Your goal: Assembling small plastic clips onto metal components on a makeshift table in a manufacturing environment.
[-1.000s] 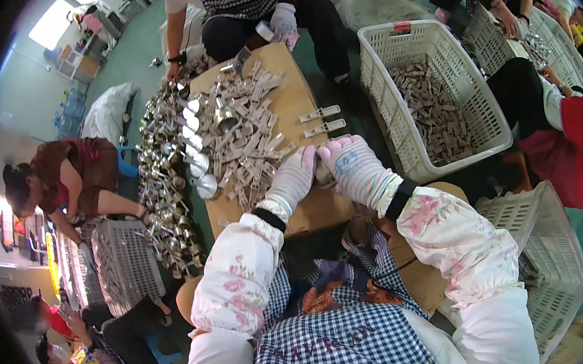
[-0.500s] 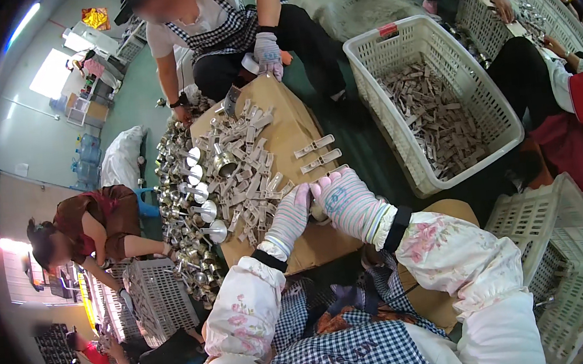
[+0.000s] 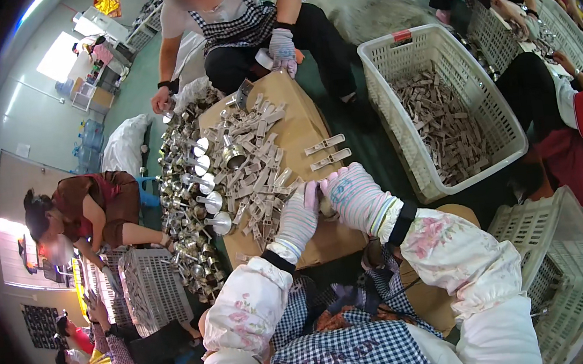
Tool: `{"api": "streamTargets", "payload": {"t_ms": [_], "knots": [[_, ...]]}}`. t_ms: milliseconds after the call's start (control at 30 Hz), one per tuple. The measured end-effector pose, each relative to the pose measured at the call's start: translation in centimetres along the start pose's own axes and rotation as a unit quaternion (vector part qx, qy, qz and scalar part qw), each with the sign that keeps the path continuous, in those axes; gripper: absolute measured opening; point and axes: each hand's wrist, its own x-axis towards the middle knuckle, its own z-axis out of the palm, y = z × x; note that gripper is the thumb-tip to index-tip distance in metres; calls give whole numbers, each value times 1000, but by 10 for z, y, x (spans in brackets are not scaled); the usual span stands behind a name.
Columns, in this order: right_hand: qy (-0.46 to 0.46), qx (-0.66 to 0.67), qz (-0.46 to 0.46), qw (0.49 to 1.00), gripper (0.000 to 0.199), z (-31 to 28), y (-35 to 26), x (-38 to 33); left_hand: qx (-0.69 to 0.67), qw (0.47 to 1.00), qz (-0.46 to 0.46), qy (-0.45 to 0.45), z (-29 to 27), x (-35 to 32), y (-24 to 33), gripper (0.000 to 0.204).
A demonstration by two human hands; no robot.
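- Over the near right corner of the cardboard (image 3: 308, 121), the gloved left hand (image 3: 297, 216) and right hand (image 3: 354, 193) meet, fingers drawn in; what they hold, if anything, cannot be told.
- Two pale clips (image 3: 330, 158) lie side by side near the right edge, just beyond the hands; a heap of clips (image 3: 261, 180) spreads toward the left edge.
- The step in hand seems close two-handed fingerwork, calling for steady thumbs.

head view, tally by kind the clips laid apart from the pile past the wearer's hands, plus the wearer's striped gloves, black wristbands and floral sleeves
Clips laid apart: 2
Striped gloves: 2
Black wristbands: 2
Floral sleeves: 2
Total: 8
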Motion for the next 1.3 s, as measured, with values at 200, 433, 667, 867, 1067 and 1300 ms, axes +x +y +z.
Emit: {"api": "streamTargets", "payload": {"t_ms": [200,433,667,867,1067,1300], "knots": [[-172,68,-21,983,50,-21,20,26,-124,979,-160,29,-12,-9,41,27],[-269,173,4,948,66,-35,41,53,18,981,-155,-116,-18,20,13,23],[65,-54,-7,996,59,7,7,13,17,974,-154,-165,-3,29,-12,32],[149,-128,5,981,44,28,2,17,-55,966,-206,-150,0,39,-20,46],[113,-132,9,985,54,27,3,17,-114,972,-196,-62,-18,32,-43,31],[51,-74,29,996,80,19,5,14,-106,988,-108,-16,-28,14,-29,35]]}}
